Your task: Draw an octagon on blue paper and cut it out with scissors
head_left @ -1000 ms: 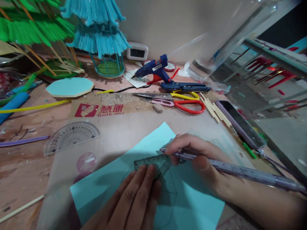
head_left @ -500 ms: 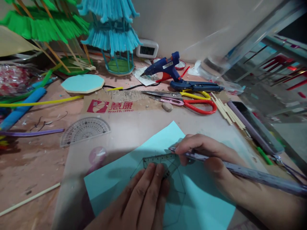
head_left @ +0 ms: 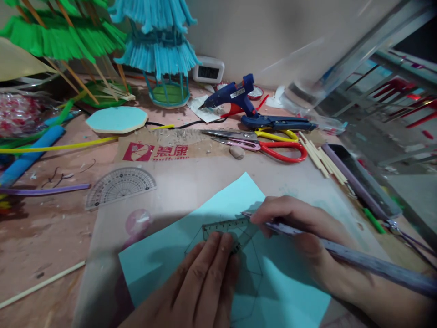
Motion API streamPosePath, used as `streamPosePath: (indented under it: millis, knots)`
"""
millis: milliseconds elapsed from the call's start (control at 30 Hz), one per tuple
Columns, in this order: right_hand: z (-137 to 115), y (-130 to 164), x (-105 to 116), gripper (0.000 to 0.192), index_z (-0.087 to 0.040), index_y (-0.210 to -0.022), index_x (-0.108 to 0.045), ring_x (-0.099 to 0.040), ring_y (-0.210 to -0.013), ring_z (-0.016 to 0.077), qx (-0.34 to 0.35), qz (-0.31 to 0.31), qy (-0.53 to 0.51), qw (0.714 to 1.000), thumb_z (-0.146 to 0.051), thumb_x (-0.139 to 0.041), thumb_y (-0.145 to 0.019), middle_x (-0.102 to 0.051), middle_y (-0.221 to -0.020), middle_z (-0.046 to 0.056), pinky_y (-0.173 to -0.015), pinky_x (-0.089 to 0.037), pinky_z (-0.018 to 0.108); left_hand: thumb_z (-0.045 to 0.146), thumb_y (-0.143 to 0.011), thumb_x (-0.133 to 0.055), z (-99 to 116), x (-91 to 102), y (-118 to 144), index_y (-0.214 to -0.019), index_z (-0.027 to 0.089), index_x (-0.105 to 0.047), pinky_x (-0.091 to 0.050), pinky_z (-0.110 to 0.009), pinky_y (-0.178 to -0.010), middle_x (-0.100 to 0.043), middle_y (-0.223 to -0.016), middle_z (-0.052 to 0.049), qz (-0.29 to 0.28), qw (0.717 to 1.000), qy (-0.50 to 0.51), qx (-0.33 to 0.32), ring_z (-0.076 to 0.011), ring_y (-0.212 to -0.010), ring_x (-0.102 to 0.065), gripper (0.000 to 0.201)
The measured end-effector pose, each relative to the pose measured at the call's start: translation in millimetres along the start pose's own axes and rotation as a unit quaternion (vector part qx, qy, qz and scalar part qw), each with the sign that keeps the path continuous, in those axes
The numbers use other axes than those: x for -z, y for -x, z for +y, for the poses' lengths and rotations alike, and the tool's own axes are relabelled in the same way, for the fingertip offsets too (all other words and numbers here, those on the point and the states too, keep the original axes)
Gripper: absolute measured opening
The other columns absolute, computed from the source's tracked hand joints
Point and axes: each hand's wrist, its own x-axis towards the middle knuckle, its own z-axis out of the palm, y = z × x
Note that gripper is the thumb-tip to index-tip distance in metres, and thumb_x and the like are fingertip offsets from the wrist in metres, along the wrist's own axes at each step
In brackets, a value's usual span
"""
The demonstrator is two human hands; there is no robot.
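Ruler (head_left: pixel 227 226), small and see-through, lies flat on the light blue paper (head_left: pixel 283 291), its long axis running left to right with the right end tipped a little away from the person. It sits just beyond the fingers (head_left: pixel 218 248) of the left hand (head_left: pixel 201 287), which are laid close together and flat, their tips pressing down on its near edge. The right hand (head_left: pixel 297 228) is at the ruler's right end, fingers pinched around a long purple pen (head_left: pixel 358 260) whose barrel trails off to the right and toward the person; its tip meets the ruler's far edge at that right end. Faint drawn lines of a many-sided figure show on the paper under and beside the ruler. Farther out from both hands on the bench (head_left: pixel 44 237) lie a protractor (head_left: pixel 119 186), scissors (head_left: pixel 269 146) and a blue glue gun (head_left: pixel 235 94).
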Motion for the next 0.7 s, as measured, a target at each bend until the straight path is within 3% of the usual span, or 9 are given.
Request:
streamPosePath:
  millis: [367, 700]
  knots:
    - [2.6, -4.5, -2.9, 0.057, -0.021, -0.096, -0.072, -0.059, -0.065, 0.0167, -0.037, 0.006, -0.023, 0.999, -0.072, -0.048, -0.091, -0.065, -0.076, 0.003, -0.058, -0.044, 0.027, 0.027, -0.105, -0.037, 1.6, -2.5, 0.2, -0.128, 0.007, -0.061, -0.016, -0.043, -0.124, -0.064, -0.135, -0.015, 0.010, 1.000, 0.004, -0.001, -0.0273, -0.128, -0.056, 0.039]
    - [3.6, -4.8, -3.8, 0.052, -0.021, -0.096, -0.070, -0.058, -0.064, 0.0140, -0.018, 0.001, -0.024, 1.000, -0.068, -0.048, -0.095, -0.064, -0.074, 0.002, -0.057, -0.043, 0.024, 0.032, -0.107, -0.031, -2.1, -2.0, 1.5, -0.131, 0.005, -0.059, -0.013, -0.045, -0.124, -0.063, -0.136, -0.017, 0.009, 1.000, -0.002, -0.021, -0.0282, -0.130, -0.054, 0.046]
